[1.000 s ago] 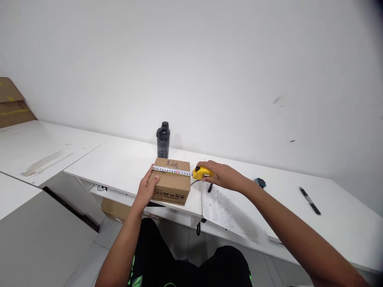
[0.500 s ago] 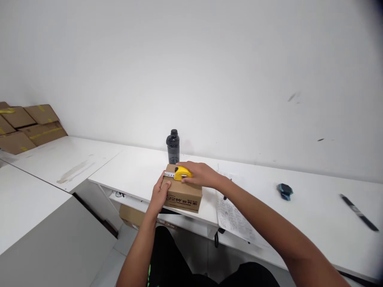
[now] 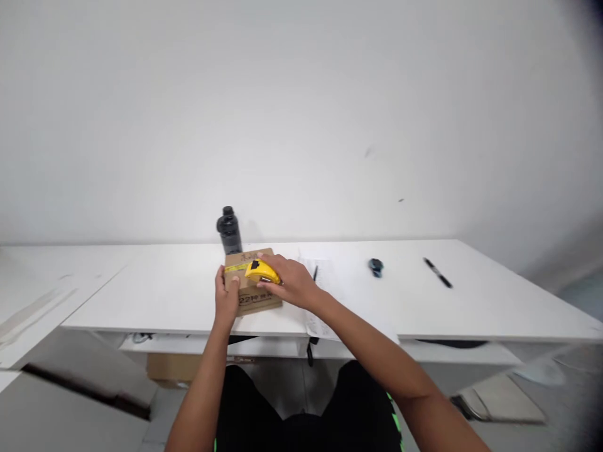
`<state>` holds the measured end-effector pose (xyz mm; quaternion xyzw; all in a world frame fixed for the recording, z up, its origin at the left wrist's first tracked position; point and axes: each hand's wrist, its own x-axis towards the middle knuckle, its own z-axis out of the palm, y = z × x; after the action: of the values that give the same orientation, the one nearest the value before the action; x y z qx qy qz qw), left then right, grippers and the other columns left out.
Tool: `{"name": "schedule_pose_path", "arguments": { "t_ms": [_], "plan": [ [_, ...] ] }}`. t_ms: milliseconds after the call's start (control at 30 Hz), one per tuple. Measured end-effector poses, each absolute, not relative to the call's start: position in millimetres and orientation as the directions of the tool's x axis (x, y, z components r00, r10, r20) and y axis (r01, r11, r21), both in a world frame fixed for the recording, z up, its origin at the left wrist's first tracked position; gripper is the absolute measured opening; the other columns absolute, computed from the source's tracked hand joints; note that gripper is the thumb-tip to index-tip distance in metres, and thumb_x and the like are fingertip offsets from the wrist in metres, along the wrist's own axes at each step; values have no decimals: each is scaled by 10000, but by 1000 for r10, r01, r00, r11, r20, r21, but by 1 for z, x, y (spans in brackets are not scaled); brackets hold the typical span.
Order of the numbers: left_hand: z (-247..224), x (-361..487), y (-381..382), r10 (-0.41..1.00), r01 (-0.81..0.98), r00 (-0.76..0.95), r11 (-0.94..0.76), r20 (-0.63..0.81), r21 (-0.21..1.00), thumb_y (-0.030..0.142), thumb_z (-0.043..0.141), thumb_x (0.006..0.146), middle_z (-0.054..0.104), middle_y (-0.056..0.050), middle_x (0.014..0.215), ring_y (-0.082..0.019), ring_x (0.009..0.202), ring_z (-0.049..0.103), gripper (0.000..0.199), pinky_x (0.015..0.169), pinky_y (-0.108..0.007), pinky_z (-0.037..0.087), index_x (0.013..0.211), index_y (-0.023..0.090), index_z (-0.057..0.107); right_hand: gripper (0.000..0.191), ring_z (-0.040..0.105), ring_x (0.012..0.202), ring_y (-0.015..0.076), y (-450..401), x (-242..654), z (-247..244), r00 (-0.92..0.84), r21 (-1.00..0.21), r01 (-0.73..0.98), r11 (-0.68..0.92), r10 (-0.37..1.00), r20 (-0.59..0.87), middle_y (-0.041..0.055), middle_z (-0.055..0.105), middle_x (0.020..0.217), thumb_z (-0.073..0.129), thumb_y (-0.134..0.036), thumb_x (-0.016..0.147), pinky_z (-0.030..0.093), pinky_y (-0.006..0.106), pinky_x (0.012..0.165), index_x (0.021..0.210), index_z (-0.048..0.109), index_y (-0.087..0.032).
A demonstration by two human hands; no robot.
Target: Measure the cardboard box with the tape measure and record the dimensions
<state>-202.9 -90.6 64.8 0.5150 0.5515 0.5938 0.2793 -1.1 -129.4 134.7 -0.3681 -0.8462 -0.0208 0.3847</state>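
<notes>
A small brown cardboard box (image 3: pixel 254 306) with printed characters on its front and a strip of yellow tape on top sits near the front edge of the white table. My left hand (image 3: pixel 227 304) is closed around the box's left side, thumb on the near face. Over the top of the box, my right hand (image 3: pixel 296 280) grips a yellow tape measure (image 3: pixel 262 271). No blade shows out of its case. The case and my right hand cover part of the box's top and right side.
Behind the box stands a dark bottle (image 3: pixel 229 232). To the right are a printed sheet (image 3: pixel 324 329), a black pen (image 3: pixel 315 273), a small dark-blue object (image 3: pixel 375 267) and a black marker (image 3: pixel 438 273). Another cardboard box (image 3: pixel 169 368) is under the table.
The short blade that lay across the box top is no longer visible. The tape measure has tilted, uncovering the yellow tape strip. My view has swung right, and the box appears turned.
</notes>
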Motion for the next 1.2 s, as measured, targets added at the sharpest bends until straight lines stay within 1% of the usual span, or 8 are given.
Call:
{"name": "schedule_pose_path", "arguments": {
  "t_ms": [200,333,533,633,767,933,1067,1200],
  "plan": [
    [69,-132,-107,710,444,-277,-503,648,741,534,537,853,155,-193,1566,-345,1464,99,769,1171,-530,132,1464,164,251,652,545,1192,280,-168,47,74,62,-593,612,523,716,695,132,547,1302,561,-507,875,473,428,974,1429,319,-263],
    [52,-57,-136,861,32,242,-468,447,883,549,359,938,453,-158,1413,-262,1290,474,623,1064,-412,386,1454,215,251,626,545,1171,257,-168,71,43,243,-788,426,445,782,573,140,505,1320,552,-503,877,459,413,998,1398,331,-235],
    [25,2,-68,877,73,382,-342,290,937,646,338,901,660,-121,1034,-241,967,639,566,880,-390,490,1103,154,531,537,473,1250,199,-146,129,30,189,-861,403,310,893,409,115,452,1365,332,-534,966,409,375,1046,1413,362,-237],
    [15,-5,-23,888,161,369,-353,275,922,651,403,873,672,-96,992,-237,917,650,535,823,-377,503,1066,171,540,458,445,1270,209,-131,155,26,118,-729,656,196,927,355,118,448,1368,316,-448,993,396,368,1041,1362,471,-226],
    [3,-15,10,942,222,183,-318,280,922,639,466,851,675,-81,990,-227,919,651,498,807,-353,506,1048,191,554,487,589,1014,220,-93,170,27,-10,-286,957,50,990,139,118,585,1167,324,-228,989,466,344,842,1476,324,-221],
    [-8,-9,20,975,56,59,-216,213,975,638,482,844,667,-97,1046,-197,918,656,519,776,-308,513,1085,178,504,450,607,951,227,-53,164,31,-300,193,932,306,952,-58,136,598,1142,352,-119,960,427,341,793,1388,439,-225],
    [-11,-8,19,986,62,60,-160,157,985,611,521,835,681,-82,973,-192,832,669,521,725,-301,507,1138,193,448,366,616,934,243,-63,177,31,-420,317,841,439,898,-130,151,630,1074,358,-54,928,414,358,788,1235,534,-147],
    [-6,-10,13,988,166,98,-139,124,976,597,544,823,685,-54,887,-209,757,673,512,676,-308,482,1148,221,423,445,647,879,230,-82,196,30,-302,313,887,340,939,-166,150,653,1071,384,-12,894,416,337,752,1306,464,-157]
  ]
}}
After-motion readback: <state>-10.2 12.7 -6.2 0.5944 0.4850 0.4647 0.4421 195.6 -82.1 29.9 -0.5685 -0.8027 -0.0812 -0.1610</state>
